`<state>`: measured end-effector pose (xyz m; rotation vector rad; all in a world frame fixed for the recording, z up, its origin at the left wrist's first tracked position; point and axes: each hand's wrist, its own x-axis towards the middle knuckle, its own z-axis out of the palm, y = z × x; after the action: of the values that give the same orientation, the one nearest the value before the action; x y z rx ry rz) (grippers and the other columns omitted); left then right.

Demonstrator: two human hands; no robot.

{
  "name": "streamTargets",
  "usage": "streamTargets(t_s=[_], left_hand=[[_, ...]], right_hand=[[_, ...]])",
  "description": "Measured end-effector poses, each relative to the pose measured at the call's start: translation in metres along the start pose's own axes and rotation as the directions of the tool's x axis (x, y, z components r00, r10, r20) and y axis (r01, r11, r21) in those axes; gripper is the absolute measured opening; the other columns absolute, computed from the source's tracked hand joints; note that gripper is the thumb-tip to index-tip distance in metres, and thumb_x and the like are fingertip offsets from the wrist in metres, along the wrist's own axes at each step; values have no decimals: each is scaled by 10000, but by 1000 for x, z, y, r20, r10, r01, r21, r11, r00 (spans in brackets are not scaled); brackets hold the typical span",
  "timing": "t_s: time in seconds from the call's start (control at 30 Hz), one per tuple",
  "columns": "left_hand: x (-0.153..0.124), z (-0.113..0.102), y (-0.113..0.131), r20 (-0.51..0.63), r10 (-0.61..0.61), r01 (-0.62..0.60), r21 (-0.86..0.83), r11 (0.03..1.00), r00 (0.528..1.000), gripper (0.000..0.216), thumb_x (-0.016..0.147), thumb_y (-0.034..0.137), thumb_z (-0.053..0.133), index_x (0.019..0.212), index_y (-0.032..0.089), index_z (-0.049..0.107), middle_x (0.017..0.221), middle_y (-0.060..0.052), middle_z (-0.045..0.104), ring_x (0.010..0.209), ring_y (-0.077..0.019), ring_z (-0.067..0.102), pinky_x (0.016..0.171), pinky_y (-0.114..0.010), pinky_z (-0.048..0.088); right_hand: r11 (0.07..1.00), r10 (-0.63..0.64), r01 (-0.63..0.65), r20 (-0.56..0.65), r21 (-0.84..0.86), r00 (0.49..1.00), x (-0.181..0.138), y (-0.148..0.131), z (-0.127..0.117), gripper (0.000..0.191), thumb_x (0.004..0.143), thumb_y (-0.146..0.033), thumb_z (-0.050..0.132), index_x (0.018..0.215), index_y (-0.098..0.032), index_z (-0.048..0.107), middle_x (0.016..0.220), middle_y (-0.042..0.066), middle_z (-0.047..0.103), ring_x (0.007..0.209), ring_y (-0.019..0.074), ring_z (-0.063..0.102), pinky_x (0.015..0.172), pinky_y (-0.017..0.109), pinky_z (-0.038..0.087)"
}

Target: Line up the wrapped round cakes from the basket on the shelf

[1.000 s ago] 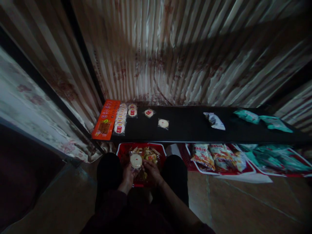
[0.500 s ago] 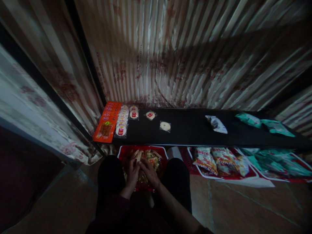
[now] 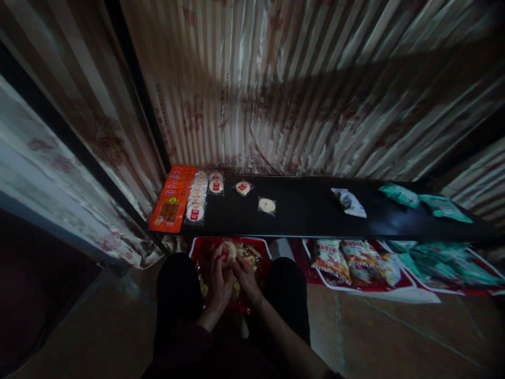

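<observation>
The left hand [image 3: 218, 284] is pinching the lower edge of a round pale cake in clear plastic wrap with a red label [image 3: 228, 251], its fingers curled up around it. The right hand [image 3: 248, 280] is lying just beside the left hand with its fingers reaching toward the same cake. The light is too dim to tell whether it is gripping anything.

The cake is sitting above the far part of a red plastic basket [image 3: 196, 246], which is heaped with small yellowish wrapped snacks and is standing on the floor between the person's dark-trousered knees [image 3: 177, 287].

Just beyond the basket, a long black shelf board [image 3: 307, 216] is running left to right. At its left end a flat orange packet [image 3: 172, 199] is lying beside an overlapping row of wrapped round cakes [image 3: 196, 198]. Two single wrapped cakes [image 3: 267, 205] are lying a little to the right of the row. Further along, a crumpled clear and white bag [image 3: 349, 202] and two teal packets [image 3: 424, 202] are resting well apart from the cakes.

Below the shelf on the right, red-rimmed trays of printed snack bags [image 3: 351, 260] are sitting on the floor. A pale striped curtain [image 3: 295, 95] is hanging behind everything.
</observation>
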<state>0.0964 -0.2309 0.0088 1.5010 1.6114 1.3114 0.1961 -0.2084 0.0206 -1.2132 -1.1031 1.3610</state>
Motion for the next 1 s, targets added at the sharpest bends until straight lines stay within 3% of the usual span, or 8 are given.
streamTargets(t_s=[0.27,0.6,0.8,1.0], left_hand=[[-2,-3,6,-20,9,-7,126,992,1000,410,746,152,456,1136,181,581,1352,-112,478,1286,-248,413,1104,-471,316],[-3,6,2,9,46,-47,176,983,999,530,738,112,426,1249,181,548,1382,-117,470,1327,-255,370,1124,-481,286],[-6,0,10,14,97,-97,243,965,995,462,759,105,418,1166,202,612,1372,-95,481,1314,-257,388,1117,-474,302],[11,-8,27,-27,145,-130,311,941,989,460,748,84,440,1146,224,624,1379,-81,475,1328,-260,369,1103,-482,314]], right_hand=[[998,12,-19,-129,-53,992,11,4,0,483,768,-569,541,1075,-207,630,1022,76,706,932,240,638,834,368,514],[999,-5,1,-88,-43,996,19,-13,-1,520,707,-593,618,1035,-190,639,1042,97,701,975,272,635,875,389,497],[999,-35,31,-91,-45,995,19,-1,-5,442,723,-529,621,1014,-198,650,995,76,705,953,256,632,855,371,504],[999,-43,41,-89,-23,995,29,-17,-2,396,743,-475,614,1036,-211,650,1040,73,697,969,252,629,861,376,504]])
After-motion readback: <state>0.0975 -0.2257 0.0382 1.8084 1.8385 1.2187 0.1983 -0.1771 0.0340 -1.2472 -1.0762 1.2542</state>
